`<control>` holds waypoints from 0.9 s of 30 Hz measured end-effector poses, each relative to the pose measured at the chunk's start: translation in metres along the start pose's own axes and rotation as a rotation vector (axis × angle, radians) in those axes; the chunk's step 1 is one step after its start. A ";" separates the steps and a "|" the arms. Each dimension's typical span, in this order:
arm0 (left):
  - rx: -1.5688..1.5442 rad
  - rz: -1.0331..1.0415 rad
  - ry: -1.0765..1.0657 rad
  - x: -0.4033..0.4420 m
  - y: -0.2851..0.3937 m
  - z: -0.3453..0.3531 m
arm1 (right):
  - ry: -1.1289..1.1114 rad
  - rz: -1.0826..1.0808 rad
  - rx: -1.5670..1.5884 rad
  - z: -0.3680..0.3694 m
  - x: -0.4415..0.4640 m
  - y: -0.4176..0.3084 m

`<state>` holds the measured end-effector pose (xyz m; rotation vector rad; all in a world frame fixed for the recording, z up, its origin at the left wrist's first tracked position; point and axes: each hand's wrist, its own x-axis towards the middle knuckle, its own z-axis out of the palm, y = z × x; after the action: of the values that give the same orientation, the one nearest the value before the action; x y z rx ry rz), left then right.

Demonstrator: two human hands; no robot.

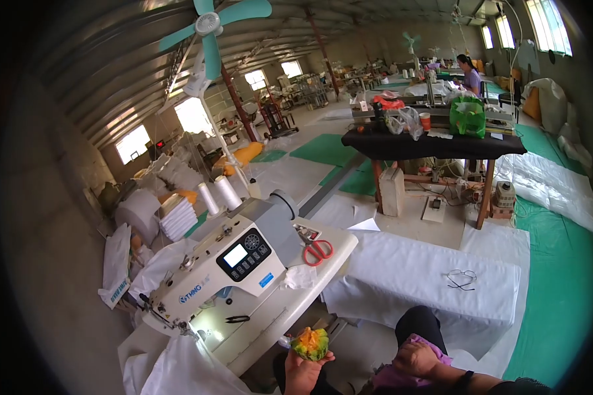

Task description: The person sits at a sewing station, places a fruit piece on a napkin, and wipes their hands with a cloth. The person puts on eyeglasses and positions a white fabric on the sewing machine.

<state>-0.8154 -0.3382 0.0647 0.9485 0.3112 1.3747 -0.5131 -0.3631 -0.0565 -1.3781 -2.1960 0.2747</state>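
At the bottom of the head view, my left hand [301, 374] is closed around a piece of melon [310, 343]. Its rind is mottled green and yellow, and ragged orange flesh faces up. To the right, my right hand [416, 359] is curled into a fist over my dark-trousered leg, closed on a purple cloth [437, 347] bunched around it. The fingertips there are hidden. A white sewing machine [227, 260] with a lit needle area stands beyond my left hand. White fabric [184, 368] hangs over the table's near end.
Red-handled scissors [317, 253] and black thread snips [237, 319] lie on the machine table [323, 263]. Eyeglasses [461, 280] rest on a white-covered bench [415, 270] to the right. Farther back, a dark-covered table [428, 141] holds a green bag [467, 117]. Another person [469, 74] sits beyond.
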 end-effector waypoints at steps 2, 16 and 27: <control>-0.144 -0.073 0.085 0.001 -0.010 -0.007 | -0.040 0.022 0.023 -0.004 0.002 0.000; -0.213 -0.264 0.015 -0.009 -0.064 -0.101 | -0.043 -0.017 0.043 0.005 0.000 0.004; -0.256 -0.256 0.011 0.004 -0.050 -0.118 | 0.019 0.064 -0.117 -0.012 0.010 -0.019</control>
<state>-0.8617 -0.2841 -0.0418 0.6641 0.2485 1.1525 -0.5247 -0.3643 -0.0349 -1.5094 -2.1856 0.1576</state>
